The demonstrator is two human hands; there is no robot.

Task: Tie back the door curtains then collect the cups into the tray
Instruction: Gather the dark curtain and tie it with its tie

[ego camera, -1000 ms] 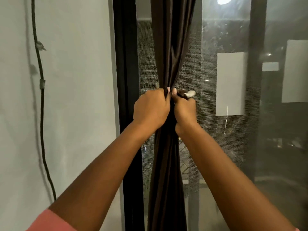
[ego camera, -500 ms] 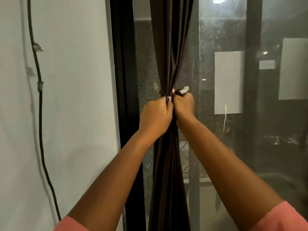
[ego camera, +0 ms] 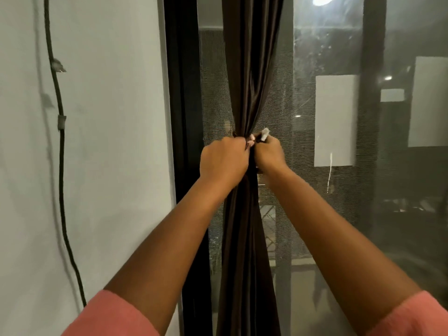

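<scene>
Now cinch firmly: your left hand (ego camera: 224,161) and right hand (ego camera: 269,154) both grip the gathered dark brown satin curtain (ego camera: 247,81); keep the tie band's pale end (ego camera: 264,132) pinched.

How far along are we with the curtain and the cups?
Done: the dark curtain is gathered into one bunch against the door glass. In hand: the left hand and right hand both grip the tie-back at the cinched point; whether it is fastened is hidden behind the fingers. Left: finishing the tie, then the cups and tray, neither in view.
</scene>
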